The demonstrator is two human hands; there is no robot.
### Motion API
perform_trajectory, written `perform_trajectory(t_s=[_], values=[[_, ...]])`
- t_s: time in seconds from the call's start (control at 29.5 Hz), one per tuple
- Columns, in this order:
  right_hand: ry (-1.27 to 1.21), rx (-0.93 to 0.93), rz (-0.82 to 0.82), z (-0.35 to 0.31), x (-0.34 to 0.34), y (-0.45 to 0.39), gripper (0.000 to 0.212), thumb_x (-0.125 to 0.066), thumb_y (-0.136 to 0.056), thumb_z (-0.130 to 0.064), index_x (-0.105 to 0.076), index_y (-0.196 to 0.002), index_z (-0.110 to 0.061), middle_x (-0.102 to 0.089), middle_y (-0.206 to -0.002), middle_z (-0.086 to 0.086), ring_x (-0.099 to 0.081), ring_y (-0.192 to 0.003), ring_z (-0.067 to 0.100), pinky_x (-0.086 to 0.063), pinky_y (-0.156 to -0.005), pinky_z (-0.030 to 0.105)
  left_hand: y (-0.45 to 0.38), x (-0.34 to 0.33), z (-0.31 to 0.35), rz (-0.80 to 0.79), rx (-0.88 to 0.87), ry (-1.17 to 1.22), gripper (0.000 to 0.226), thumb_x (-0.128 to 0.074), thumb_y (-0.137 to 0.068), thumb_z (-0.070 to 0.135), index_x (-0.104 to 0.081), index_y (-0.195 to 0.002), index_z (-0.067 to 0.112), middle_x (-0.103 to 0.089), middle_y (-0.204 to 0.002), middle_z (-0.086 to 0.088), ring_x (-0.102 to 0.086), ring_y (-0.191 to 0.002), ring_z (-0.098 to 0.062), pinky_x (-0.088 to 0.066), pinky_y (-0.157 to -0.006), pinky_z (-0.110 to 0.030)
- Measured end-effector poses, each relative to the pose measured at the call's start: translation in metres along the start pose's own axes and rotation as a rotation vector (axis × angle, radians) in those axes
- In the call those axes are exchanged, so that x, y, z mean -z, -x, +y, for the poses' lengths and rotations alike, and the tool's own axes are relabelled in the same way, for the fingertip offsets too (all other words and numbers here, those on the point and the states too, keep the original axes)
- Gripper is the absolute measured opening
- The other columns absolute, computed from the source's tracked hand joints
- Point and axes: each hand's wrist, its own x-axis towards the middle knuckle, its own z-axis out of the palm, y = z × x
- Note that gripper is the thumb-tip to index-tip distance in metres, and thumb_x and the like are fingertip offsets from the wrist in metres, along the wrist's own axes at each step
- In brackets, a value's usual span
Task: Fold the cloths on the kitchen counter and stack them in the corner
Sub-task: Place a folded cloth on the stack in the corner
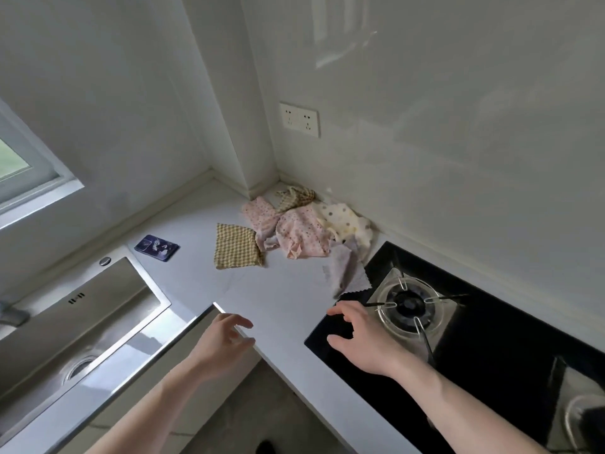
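Several cloths lie loose on the white counter (281,299) near the wall corner. A yellow checked cloth (236,246) lies flat at the left. Beside it sits a crumpled pink dotted cloth (298,232), with a second yellow checked cloth (296,195) behind it in the corner. A cream dotted cloth (347,221) is bunched against the right wall, and a grey cloth (347,271) reaches the hob's edge. My left hand (226,339) hovers at the counter's front edge, fingers relaxed, empty. My right hand (363,339) hovers over the hob's near-left corner, fingers spread, empty.
A black glass hob (491,348) with a gas burner (407,304) fills the right side. A steel sink (82,322) is set in at the left. A small dark blue card (156,247) lies behind the sink. A wall socket (299,118) sits above the corner.
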Motion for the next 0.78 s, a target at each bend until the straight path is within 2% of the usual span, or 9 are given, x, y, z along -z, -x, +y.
perform_trajectory(t_s=[0.14,0.27,0.41,0.58,0.71,0.78], values=[[0.035,-0.033,0.06,0.007,0.003,-0.015,0.049,-0.064,-0.093,-0.04,-0.049,-0.14,-0.036,-0.035,-0.146,-0.023,-0.043,-0.133,0.006,-0.041,-0.113,0.033,-0.064,0.005,-0.012,-0.043,0.033,-0.029,0.027,-0.076,-0.09,0.03,-0.063,-0.114,0.035,-0.044,-0.135,0.005,-0.061,-0.112,-0.016,-0.048,-0.077,-0.017],[0.008,-0.108,0.114,0.011,0.0,-0.029,0.05,-0.065,-0.093,-0.044,-0.049,-0.141,-0.04,-0.034,-0.146,-0.025,-0.042,-0.134,0.002,-0.043,-0.113,0.033,-0.138,0.008,-0.026,-0.064,0.063,-0.086,0.046,-0.078,-0.088,0.029,-0.062,-0.131,0.025,-0.038,-0.149,-0.002,-0.058,-0.121,-0.023,-0.053,-0.095,-0.031],[-0.031,-0.189,0.204,0.002,-0.018,-0.049,0.046,-0.066,-0.092,-0.044,-0.051,-0.136,-0.042,-0.037,-0.141,-0.028,-0.045,-0.131,0.002,-0.045,-0.111,0.034,-0.203,0.014,-0.037,-0.153,0.027,-0.255,0.062,-0.074,-0.089,0.034,-0.052,-0.146,0.023,-0.023,-0.163,-0.009,-0.04,-0.144,-0.027,-0.04,-0.115,-0.036],[-0.09,-0.255,0.278,-0.029,-0.048,-0.08,0.042,-0.066,-0.094,-0.039,-0.052,-0.133,-0.042,-0.037,-0.14,-0.028,-0.044,-0.13,-0.004,-0.042,-0.112,0.029,-0.256,0.029,-0.042,-0.261,-0.028,-0.379,0.07,-0.069,-0.089,0.037,-0.044,-0.153,0.024,-0.01,-0.168,-0.007,-0.036,-0.147,-0.033,-0.038,-0.115,-0.038],[-0.131,-0.304,0.345,-0.05,-0.068,-0.101,0.041,-0.065,-0.093,-0.04,-0.052,-0.132,-0.042,-0.035,-0.139,-0.029,-0.041,-0.133,-0.005,-0.041,-0.113,0.031,-0.287,0.036,-0.052,-0.362,-0.087,-0.462,0.074,-0.065,-0.09,0.036,-0.037,-0.158,0.027,0.004,-0.171,-0.006,-0.029,-0.152,-0.036,-0.033,-0.119,-0.041],[-0.145,-0.331,0.384,-0.06,-0.076,-0.107,0.041,-0.065,-0.093,-0.04,-0.052,-0.132,-0.042,-0.034,-0.141,-0.027,-0.042,-0.133,-0.003,-0.049,-0.1,0.024,-0.299,0.038,-0.054,-0.403,-0.138,-0.515,0.074,-0.063,-0.09,0.036,-0.036,-0.158,0.03,0.008,-0.171,-0.004,-0.03,-0.152,-0.034,-0.032,-0.12,-0.04]])
